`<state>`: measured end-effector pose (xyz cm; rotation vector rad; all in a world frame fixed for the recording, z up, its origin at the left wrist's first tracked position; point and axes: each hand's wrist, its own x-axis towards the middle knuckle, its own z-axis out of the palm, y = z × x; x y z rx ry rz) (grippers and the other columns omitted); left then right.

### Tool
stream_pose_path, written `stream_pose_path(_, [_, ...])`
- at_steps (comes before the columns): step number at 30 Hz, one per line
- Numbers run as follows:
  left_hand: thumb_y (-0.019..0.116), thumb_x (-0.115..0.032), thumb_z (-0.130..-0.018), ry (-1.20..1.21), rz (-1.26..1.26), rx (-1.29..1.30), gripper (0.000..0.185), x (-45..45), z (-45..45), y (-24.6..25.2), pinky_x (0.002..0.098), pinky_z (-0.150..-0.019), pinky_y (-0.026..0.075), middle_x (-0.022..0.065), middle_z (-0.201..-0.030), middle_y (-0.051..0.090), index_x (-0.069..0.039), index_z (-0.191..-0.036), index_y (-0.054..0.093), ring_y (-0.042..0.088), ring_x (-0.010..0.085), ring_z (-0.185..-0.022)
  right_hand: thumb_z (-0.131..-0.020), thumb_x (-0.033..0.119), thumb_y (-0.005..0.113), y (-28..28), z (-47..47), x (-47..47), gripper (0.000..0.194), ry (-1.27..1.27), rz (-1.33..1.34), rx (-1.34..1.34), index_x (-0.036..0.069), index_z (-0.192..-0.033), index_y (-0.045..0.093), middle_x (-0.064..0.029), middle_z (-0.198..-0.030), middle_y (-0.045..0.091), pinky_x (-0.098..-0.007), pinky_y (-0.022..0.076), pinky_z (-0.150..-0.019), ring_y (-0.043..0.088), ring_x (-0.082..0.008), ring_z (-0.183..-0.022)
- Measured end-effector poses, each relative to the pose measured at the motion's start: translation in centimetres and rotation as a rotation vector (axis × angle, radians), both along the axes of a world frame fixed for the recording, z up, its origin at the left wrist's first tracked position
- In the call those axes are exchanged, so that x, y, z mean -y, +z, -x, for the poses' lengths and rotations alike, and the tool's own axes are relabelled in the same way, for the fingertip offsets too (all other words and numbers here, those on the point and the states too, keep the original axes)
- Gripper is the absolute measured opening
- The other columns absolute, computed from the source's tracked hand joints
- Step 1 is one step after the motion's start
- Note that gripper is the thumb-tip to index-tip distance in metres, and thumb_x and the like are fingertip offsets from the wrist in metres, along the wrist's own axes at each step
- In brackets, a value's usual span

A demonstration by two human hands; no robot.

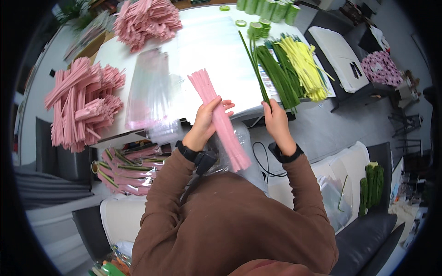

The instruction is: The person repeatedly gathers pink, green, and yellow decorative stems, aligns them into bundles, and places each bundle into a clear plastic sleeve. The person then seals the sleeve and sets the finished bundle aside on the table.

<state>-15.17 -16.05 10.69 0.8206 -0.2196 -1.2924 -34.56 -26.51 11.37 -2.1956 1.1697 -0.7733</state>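
A bundle of pink chenille stems (225,129) lies across the palm of my left hand (207,117), slanting over the table's front edge towards my lap. The thumb is over the bundle, and some fingers are spread beyond it. My right hand (276,119) pinches the near ends of a few dark green chenille stems (255,69), whose far ends point away across the white table (214,45). Just right of them lies a thick row of green stems (278,77), with a bundle of yellow stems (305,69) beside it.
Pink stems are heaped at the left (81,103) and far left (146,22). Clear plastic sleeves (148,89) lie between them and my left hand. Green tape rolls (255,29) stand at the back right. Below the table are filled pink packs (129,169); a cable (266,162) hangs near my right wrist.
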Motion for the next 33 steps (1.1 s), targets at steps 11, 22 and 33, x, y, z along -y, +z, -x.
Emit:
stream_pose_path(11, [0.042,-0.016,-0.095,0.059,0.328,-0.022,0.037,-1.7,-0.6,1.9,0.047,-0.102,0.04,0.0295,-0.127,0.046,0.013,-0.118,0.042,0.048,0.0394,-0.118,-0.087,0.011,0.05,-1.2,-0.7,-10.4,0.015,0.235,0.154,-0.122,0.007,-0.101,0.056,-0.016,-0.064,0.059,-0.0438,0.0445,-0.05,0.059,-0.0352,-0.056])
stream_pose_path(22, [0.059,-0.01,-0.086,0.117,0.102,0.197,0.035,-2.7,-0.4,1.9,0.0328,-0.071,0.053,0.0184,-0.104,0.062,0.006,-0.114,0.048,0.064,0.0233,-0.087,-0.085,0.015,0.056,-1.8,0.1,-10.8,0.021,0.308,0.08,-0.348,0.006,-0.104,0.056,-0.0136,-0.07,0.061,-0.0399,0.047,-0.052,0.06,-0.0308,-0.058])
stream_pose_path(33, [0.056,-0.004,-0.086,0.15,0.142,0.184,0.03,-3.1,-1.8,0.4,0.0355,-0.072,0.054,0.0171,-0.095,0.061,0.003,-0.113,0.043,0.065,0.0238,-0.079,-0.084,0.027,0.061,0.1,5.3,12.6,0.024,-0.24,0.125,-0.08,0.003,-0.085,0.066,-0.015,-0.078,0.066,-0.0395,0.0489,-0.064,0.064,-0.0321,-0.075])
